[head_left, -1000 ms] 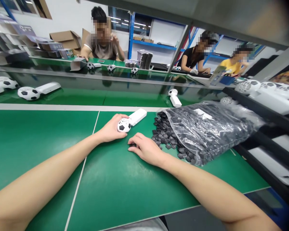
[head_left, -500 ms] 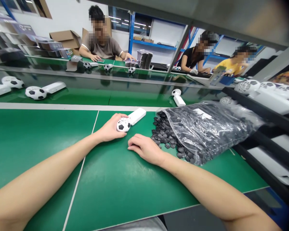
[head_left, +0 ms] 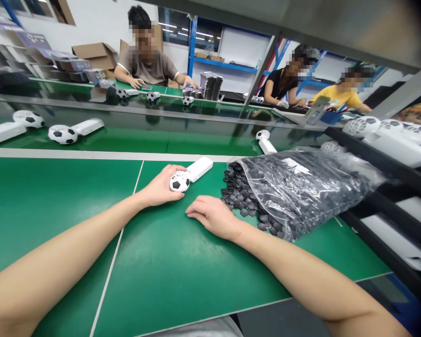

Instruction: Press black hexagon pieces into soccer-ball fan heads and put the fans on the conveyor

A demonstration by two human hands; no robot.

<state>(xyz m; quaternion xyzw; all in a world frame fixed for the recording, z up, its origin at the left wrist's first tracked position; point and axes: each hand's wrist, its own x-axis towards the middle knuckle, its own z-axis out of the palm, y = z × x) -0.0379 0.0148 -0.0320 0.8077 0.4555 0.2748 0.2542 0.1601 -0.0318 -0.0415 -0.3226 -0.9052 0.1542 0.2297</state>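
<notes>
My left hand (head_left: 163, 186) is closed round the ball-shaped head of a white soccer-ball handheld fan (head_left: 179, 181), which lies on the green work surface (head_left: 154, 262). Its white handle points away to the upper right, and black pentagons dot the near side of the head. Just right of the fan and apart from it, my right hand (head_left: 212, 216) is closed, thumb and fingertips together; whatever they may hold is hidden. Beside that hand, small black pentagon pieces (head_left: 240, 194) spill from a clear plastic bag (head_left: 308, 187) full of them.
Beyond the white edge strip runs a belt (head_left: 136, 138) carrying several similar fans (head_left: 63, 134). A dark rack (head_left: 379, 154) with more white fans (head_left: 363, 126) borders the right side. Three people work across the line, one in a brown shirt (head_left: 150, 70). Cartons (head_left: 94, 56) stand behind.
Fans on the nearer belt have shifted right, while those on the far side have slid slightly left. My hands and the held fan are almost unmoved.
</notes>
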